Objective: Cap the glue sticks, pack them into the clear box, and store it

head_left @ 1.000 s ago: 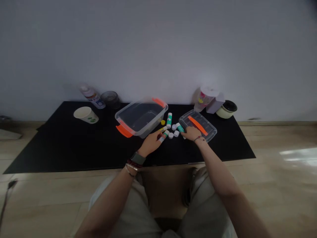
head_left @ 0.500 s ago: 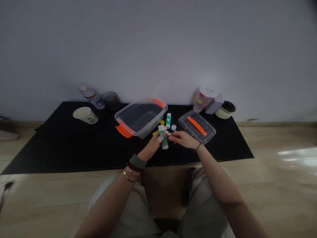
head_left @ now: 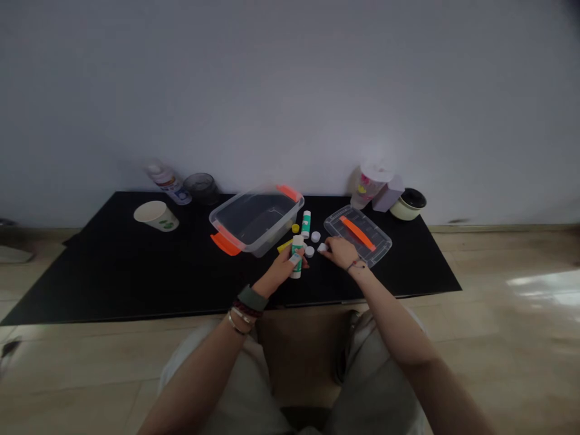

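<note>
A green and white glue stick (head_left: 296, 270) is held upright in my left hand (head_left: 284, 266), whose fingers wrap round it. My right hand (head_left: 341, 251) pinches a small white cap (head_left: 322, 248) just above or on the black table. Two more white caps, one (head_left: 309, 251) between my hands and another (head_left: 316, 237) behind it, lie on the table. A second green and white glue stick (head_left: 306, 225) is behind them, beside a yellow cap (head_left: 295, 228). Part of a yellow item (head_left: 284, 246) shows left of the held stick.
An open clear box (head_left: 267, 240) with orange latches sits behind my left hand. Its lid (head_left: 383, 248) with an orange handle lies right. On the black table (head_left: 136, 278) also stand a paper cup (head_left: 156, 215), spray can (head_left: 170, 184), dark bowl (head_left: 202, 188), plastic cup (head_left: 368, 184) and lidded pot (head_left: 406, 205).
My right hand has moved right, away from the glue stick in my left hand, with a white cap at its fingertips. The held stick is now more upright.
</note>
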A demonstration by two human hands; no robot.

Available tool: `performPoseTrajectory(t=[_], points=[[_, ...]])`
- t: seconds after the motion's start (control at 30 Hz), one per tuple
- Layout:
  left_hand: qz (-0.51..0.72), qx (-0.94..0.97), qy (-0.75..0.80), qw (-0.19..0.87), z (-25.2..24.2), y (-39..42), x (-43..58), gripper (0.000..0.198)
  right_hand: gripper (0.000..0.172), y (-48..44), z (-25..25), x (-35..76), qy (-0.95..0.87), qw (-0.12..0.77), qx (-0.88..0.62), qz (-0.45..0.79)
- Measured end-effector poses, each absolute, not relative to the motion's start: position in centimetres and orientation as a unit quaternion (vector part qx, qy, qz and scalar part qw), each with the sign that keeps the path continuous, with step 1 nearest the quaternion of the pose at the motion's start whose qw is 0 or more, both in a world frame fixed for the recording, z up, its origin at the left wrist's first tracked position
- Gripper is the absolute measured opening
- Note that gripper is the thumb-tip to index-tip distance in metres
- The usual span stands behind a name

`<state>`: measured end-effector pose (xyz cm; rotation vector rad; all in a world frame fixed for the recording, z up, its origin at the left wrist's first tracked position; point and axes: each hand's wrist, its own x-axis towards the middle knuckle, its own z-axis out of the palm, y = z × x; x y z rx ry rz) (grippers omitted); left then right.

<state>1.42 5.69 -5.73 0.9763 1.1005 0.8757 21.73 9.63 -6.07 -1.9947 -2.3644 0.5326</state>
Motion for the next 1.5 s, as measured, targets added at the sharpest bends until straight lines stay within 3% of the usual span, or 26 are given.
performPoseTrajectory(t=[0.1, 0.23, 0.37, 0.53, 0.87, 1.3, 1.5], points=[[0.368, 0.435, 0.498, 0.654, -5.7, 5.6, 1.5, 0.045, 0.022, 9.7, -5.6, 22.5, -0.711, 0.095, -0.662, 0.216], [0.336, 0.446, 0.492, 0.668, -5.8, 5.2, 1.6, 0.045, 0.031, 9.7, -5.2, 22.9, -0.633, 0.282, -0.591, 0.413], [0.313, 0.475, 0.468, 0.676, -5.8, 4.6, 1.7, 0.047, 0.040, 9.5, -4.9, 22.3, -0.583, 0.345, -0.472, 0.564], [0.298, 0.507, 0.444, 0.675, -5.6, 4.2, 1.6, 0.048, 0.048, 9.2, -4.4, 21.7, -0.614, 0.346, -0.423, 0.569], [0.275, 0.539, 0.416, 0.678, -4.6, 4.2, 0.9, 0.046, 0.047, 8.4, -4.2, 21.3, -0.639, 0.320, -0.373, 0.592], [0.279, 0.342, 0.308, 0.843, -3.6, 3.4, 1.3, 0.044, 0.044, 7.6, -3.4, 20.5, -0.626, 0.329, -0.317, 0.632], [0.306, 0.324, 0.318, 0.837, -3.4, 3.3, 1.6, 0.043, 0.049, 7.2, -3.7, 19.5, -0.633, 0.368, -0.331, 0.595]])
